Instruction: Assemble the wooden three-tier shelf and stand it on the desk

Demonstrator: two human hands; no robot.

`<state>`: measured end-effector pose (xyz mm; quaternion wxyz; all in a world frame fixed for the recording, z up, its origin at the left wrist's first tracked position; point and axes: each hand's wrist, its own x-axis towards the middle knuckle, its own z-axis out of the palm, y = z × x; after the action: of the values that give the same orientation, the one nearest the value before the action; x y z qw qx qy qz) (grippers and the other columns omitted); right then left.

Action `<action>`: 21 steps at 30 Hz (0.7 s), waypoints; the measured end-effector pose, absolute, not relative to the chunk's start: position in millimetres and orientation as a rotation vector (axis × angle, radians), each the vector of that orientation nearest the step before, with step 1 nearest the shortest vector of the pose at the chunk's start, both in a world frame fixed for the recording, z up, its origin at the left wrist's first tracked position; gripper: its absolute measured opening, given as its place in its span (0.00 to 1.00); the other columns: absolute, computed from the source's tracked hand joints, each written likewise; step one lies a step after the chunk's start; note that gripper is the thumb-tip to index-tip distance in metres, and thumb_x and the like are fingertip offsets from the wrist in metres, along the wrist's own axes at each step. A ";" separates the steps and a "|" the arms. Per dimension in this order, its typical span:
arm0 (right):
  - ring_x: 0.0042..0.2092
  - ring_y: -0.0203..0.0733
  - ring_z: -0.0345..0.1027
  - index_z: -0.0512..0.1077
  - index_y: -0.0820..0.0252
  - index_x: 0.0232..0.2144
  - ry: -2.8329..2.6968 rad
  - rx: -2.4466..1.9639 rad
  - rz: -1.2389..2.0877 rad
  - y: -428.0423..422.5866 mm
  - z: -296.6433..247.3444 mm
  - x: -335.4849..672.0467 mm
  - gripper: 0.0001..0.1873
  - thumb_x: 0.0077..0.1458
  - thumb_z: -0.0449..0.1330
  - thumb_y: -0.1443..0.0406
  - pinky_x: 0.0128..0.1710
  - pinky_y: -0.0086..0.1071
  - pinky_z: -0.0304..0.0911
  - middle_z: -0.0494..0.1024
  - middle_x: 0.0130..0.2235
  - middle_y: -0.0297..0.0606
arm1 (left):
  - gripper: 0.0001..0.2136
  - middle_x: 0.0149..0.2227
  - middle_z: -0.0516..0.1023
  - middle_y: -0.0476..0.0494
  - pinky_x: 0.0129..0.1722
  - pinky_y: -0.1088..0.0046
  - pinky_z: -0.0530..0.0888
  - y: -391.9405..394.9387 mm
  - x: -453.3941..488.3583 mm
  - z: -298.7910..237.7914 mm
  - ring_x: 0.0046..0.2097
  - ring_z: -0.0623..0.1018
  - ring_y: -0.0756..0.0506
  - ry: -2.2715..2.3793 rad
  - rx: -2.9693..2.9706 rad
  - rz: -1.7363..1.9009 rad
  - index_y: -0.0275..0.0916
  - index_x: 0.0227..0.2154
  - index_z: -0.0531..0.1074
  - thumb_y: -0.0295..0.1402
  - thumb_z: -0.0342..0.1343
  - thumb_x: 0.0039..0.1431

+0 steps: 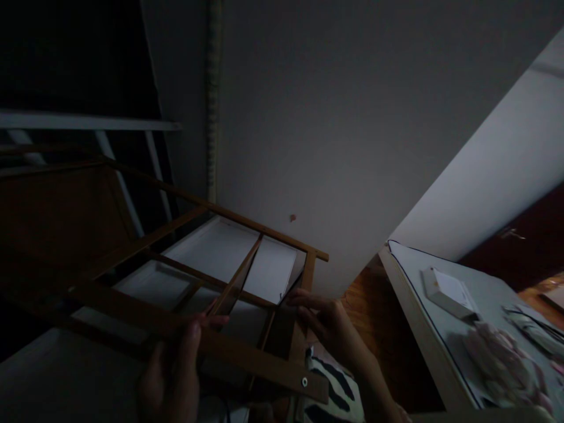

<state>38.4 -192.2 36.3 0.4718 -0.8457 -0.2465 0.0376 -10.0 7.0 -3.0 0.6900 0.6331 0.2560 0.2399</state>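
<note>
Left hand [171,370] curled around a flat-railed, brown wooden frame [259,357], I have my right hand [321,317] loosely bent at its end; whether it grips, I can't tell.

Left hand [174,370] partly hidden, wooden frame [253,355] cut off left
</note>
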 end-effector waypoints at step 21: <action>0.51 0.41 0.64 0.72 0.58 0.42 -0.575 -2.125 0.086 -194.4 31.0 40.4 0.17 0.57 0.49 0.59 0.44 0.30 0.65 0.71 0.48 0.41 | 0.19 0.31 0.76 0.44 0.48 0.67 0.67 7.9 -7.6 -12.7 0.44 0.73 0.42 0.515 1.368 0.562 0.37 0.30 0.71 0.50 0.53 0.45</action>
<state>40.4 -194.4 31.0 0.4520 -0.8604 -0.2329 0.0347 -7.6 7.9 -12.7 0.7089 0.6161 0.2318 0.2534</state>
